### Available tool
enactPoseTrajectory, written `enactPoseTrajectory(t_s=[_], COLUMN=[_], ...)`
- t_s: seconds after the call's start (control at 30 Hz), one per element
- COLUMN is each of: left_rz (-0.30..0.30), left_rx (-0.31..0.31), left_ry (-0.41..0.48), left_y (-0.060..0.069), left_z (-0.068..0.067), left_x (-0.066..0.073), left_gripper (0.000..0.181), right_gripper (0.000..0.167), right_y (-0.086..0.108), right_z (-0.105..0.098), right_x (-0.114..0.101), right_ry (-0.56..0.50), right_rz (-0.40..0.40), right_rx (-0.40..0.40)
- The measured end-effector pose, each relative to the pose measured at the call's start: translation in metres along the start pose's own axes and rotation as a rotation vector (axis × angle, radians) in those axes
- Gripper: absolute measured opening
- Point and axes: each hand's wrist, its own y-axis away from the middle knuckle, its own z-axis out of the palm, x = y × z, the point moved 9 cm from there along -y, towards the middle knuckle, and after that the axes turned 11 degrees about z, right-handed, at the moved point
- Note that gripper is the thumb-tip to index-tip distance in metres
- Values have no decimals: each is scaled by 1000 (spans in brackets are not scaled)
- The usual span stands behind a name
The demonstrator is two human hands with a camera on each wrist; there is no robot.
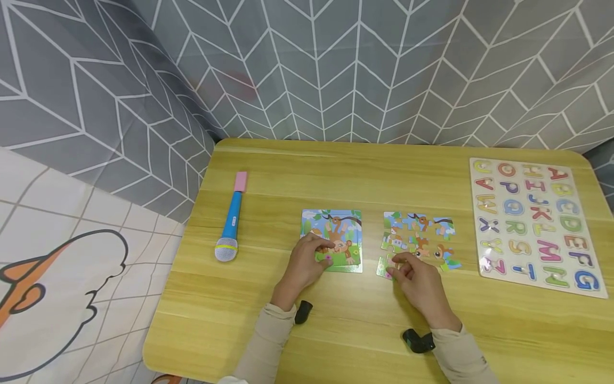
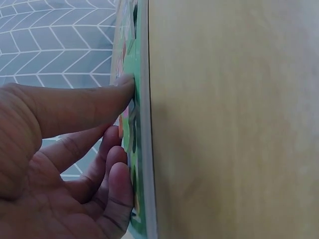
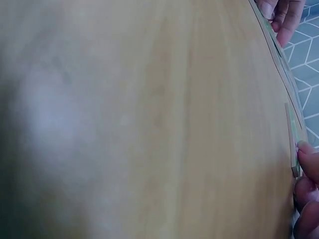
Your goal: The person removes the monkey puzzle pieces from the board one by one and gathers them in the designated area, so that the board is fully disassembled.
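In the head view, a square jigsaw puzzle with a monkey picture lies on its board at the middle of the table. My left hand is at its lower left corner, thumb and curled fingers pinching a puzzle piece at the surface. To the right, loose puzzle pieces lie in rough rows, showing the same kind of picture. At their lower left, my right hand pinches a green corner puzzle piece between thumb and forefinger. Only fingertips and that piece's edge show in the right wrist view.
A blue toy microphone with a pink end lies at the left. An alphabet board of coloured letters lies at the right. Black wrist-worn pieces sit by the sleeves. A grey patterned curtain hangs behind the wooden table.
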Motion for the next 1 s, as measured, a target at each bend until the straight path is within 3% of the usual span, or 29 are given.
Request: enactPoseTrajectory(t_s=[0.27,0.53,0.73,1.0], left_rz=[-13,-1,9,-6], left_rx=[-26,-45,-34,-5], left_ry=[-3,8,6,34], left_y=[0,1,0,-3], left_z=[1,3,2,-3], left_x=[-2,-2,-3,-2], left_gripper=[28,23,23,23], right_gripper=[14,18,29,23], right_y=[-1,-8,-11,-5], right_z=[0,25,39,50], right_x=[-12,-52,-75,-80], right_ry=[-64,-97,-42,-2], right_rz=[-29,-132,-183,-205], right_rx=[46,-19,-7,-13])
